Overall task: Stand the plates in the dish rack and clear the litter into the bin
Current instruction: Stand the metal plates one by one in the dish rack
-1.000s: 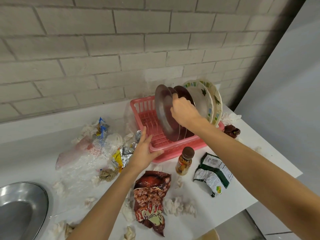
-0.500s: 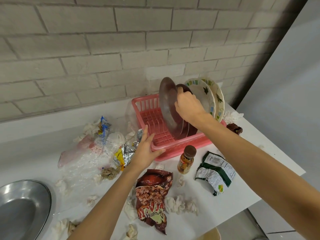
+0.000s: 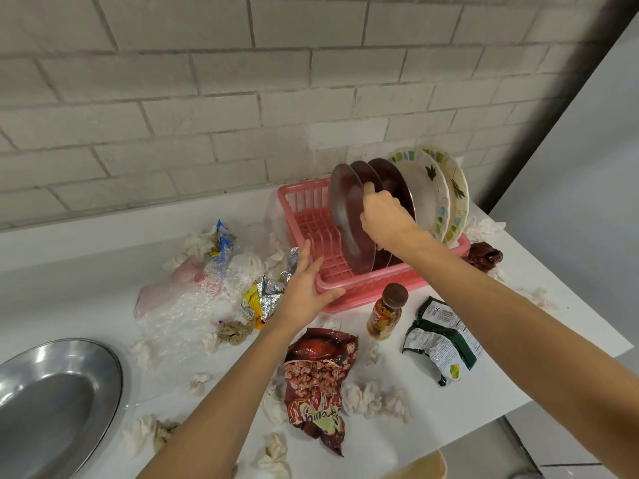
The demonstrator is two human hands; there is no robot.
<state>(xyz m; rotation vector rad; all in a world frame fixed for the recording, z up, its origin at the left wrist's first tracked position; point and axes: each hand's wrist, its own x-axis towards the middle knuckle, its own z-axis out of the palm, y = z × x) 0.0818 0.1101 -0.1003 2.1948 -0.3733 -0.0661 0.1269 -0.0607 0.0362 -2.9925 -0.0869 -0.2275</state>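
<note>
Right hand (image 3: 383,217) pinch-tight on upright brown plate (image 3: 345,209) in dish rack (image 3: 363,292); left hand (image 3: 304,288) flat against its corner.

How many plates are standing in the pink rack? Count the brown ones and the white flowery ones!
brown plates: 3
white flowery plates: 2
Total: 5

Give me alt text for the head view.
The right hand grips the front plate in the pink rack; the left hand presses the rack's near corner. Wrappers, tissues and a bottle litter the counter.
</note>
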